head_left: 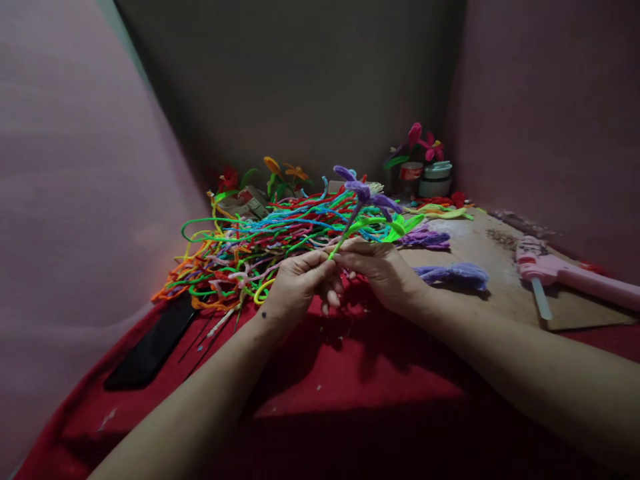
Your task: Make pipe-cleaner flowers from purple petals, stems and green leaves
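Pinching the thin stem (345, 232) of the purple fuzzy-wire flower (363, 193) between fingertips of left hand (303, 277) and right hand (381, 268), above the middle of the red-covered table (360, 380). Could perhaps bend the stem by pressing too hard, or loosen the bright-green fuzzy leaf (365, 225) by uneven twisting. Might also catch petals on the tangled, many-coloured heap of fuzzy wires (270, 237) on the far side, by leaning too far.

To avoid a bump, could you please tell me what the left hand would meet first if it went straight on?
Probably the right hand, close beside the left hand at the flower stem, though exact depth is unclear.
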